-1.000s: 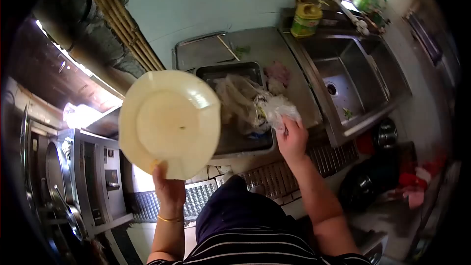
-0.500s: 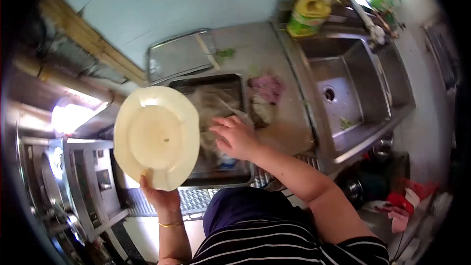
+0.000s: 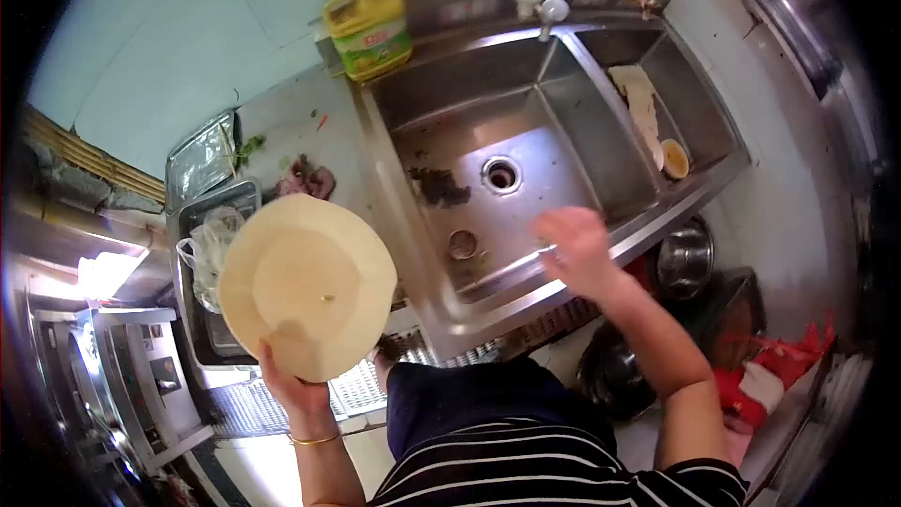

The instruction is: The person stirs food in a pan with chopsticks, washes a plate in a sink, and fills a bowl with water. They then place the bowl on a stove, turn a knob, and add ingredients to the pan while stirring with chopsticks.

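My left hand [image 3: 297,392] grips the lower rim of a cream-coloured plate [image 3: 310,272], tilted up with its face towards me and a small dark speck on it. Over the front edge of the large steel sink basin [image 3: 582,155] hangs my right hand [image 3: 574,249], blurred by motion, its fingers too smeared to read. Inside the basin are a round drain [image 3: 500,175], a dark patch of scraps [image 3: 439,186] and a small round object [image 3: 462,244].
Left of the plate, a dark tray [image 3: 192,324] holds a clear plastic bag [image 3: 218,244]. A yellow jug [image 3: 368,33] stands behind the sink near the faucet [image 3: 552,14]. The smaller basin holds a pale strip [image 3: 640,108] and a little cup [image 3: 675,159]. Metal pots [image 3: 685,258] sit below right.
The view has swung right towards the sink. My right hand has left the bag in the tray and moved right to the sink's front edge. The plate is still in my left hand.
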Demonstrator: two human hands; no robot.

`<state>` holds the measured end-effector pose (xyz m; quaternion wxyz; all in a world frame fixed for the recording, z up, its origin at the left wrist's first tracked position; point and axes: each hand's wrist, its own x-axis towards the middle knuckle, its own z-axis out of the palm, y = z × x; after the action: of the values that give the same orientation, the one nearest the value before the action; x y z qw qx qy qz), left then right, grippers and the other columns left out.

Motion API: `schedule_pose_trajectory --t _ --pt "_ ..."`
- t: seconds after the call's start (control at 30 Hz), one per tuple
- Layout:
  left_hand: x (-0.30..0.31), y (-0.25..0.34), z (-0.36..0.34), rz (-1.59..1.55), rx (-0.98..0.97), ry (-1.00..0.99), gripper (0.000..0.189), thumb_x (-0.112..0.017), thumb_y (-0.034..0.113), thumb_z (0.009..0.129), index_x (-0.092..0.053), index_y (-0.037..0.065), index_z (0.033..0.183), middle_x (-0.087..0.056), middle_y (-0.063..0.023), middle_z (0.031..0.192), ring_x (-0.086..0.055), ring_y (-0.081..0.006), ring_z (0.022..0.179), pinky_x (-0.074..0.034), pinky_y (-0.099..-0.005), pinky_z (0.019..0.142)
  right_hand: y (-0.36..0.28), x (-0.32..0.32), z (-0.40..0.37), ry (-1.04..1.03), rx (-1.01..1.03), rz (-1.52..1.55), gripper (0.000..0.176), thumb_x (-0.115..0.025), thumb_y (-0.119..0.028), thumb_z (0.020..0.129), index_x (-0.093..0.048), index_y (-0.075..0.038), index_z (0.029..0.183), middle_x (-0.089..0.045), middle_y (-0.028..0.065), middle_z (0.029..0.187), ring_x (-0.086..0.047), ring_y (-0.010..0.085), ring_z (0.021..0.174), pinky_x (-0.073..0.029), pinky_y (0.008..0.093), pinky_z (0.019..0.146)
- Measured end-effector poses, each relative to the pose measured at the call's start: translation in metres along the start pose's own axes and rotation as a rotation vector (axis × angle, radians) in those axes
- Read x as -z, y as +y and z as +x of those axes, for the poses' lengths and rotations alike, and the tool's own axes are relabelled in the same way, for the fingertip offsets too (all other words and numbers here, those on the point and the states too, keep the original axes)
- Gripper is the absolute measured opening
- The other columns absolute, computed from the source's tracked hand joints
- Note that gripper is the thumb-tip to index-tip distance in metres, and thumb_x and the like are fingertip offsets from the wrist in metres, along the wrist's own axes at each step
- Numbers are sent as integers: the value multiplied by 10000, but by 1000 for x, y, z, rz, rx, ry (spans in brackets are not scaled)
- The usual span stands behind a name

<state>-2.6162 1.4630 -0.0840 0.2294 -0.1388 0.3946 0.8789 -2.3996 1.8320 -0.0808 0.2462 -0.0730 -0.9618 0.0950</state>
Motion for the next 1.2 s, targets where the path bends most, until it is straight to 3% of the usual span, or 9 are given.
schedule_pose_trajectory --t 0.03,0.13,0.23,0.4,0.63,0.67,1.03,1.17,1.2 --pt "-19 -15 -9 -11 28 1 468 -407 368 961 -410 66 1319 -518 -90 1264 -511 -262 1148 -429 -416 966 24 39 7 -33 -154 9 382 -668 -58 654 -619 -67 1032 -609 111 1043 -551 307 992 -431 413 860" --pt "-67 -51 -26 -78 74 -9 483 -391 391 969 -404 68 1328 -504 -90 1290 -496 -266 1175 -421 -422 980 112 108 31 132 -155 -95 66 -638 -59 743 -618 -5 710 -629 134 900 -575 304 878 -442 392 787" --pt "-97 -80 -39 -146 69 -27 487 -387 392 969 -403 66 1331 -489 -102 1313 -480 -281 1193 -399 -443 1003 142 134 94 112 -164 -61 114 -632 -136 790 -637 -27 755 -642 136 891 -589 267 889 -465 373 800" --pt "-130 -131 6 -186 186 14 434 -400 337 962 -465 42 1273 -498 -126 1306 -466 -298 1197 -327 -470 1056 162 63 218 356 70 -282 153 -620 -197 818 -628 -65 896 -642 118 925 -609 287 946 -491 401 782" --pt "-210 -244 120 -248 458 -365 572 -377 487 955 -387 62 1338 -459 -115 1344 -452 -298 1224 -369 -463 1035 184 39 310 -415 -196 -578 462 -535 -496 837 -638 -58 943 -665 120 760 -659 283 724 -508 414 633" --pt "-218 -258 128 -267 478 -376 612 -356 524 943 -371 68 1351 -446 -114 1355 -445 -297 1232 -365 -463 1040 200 26 305 -276 -66 -595 415 -551 -469 829 -624 -61 861 -631 88 615 -639 286 594 -499 418 563" --pt "-285 -318 213 -247 698 -474 803 -268 690 865 -307 98 1406 -398 -104 1400 -416 -277 1267 -361 -444 1049 255 27 324 -194 574 -352 276 -695 -325 702 -586 -98 813 -589 38 617 -594 232 594 -473 357 577" --pt "-288 -332 226 -282 714 -562 846 -239 714 846 -281 93 1420 -381 -103 1420 -406 -278 1276 -343 -447 1059 244 42 327 -210 477 -380 360 -736 -363 638 -615 -129 884 -601 30 861 -583 211 865 -435 379 737" --pt "-287 -337 232 -298 714 -581 859 -229 725 836 -280 98 1421 -379 -97 1422 -402 -273 1279 -342 -443 1060 250 37 320 -16 547 -318 407 -739 -368 635 -626 -150 959 -561 33 1018 -520 222 1058 -386 414 892"
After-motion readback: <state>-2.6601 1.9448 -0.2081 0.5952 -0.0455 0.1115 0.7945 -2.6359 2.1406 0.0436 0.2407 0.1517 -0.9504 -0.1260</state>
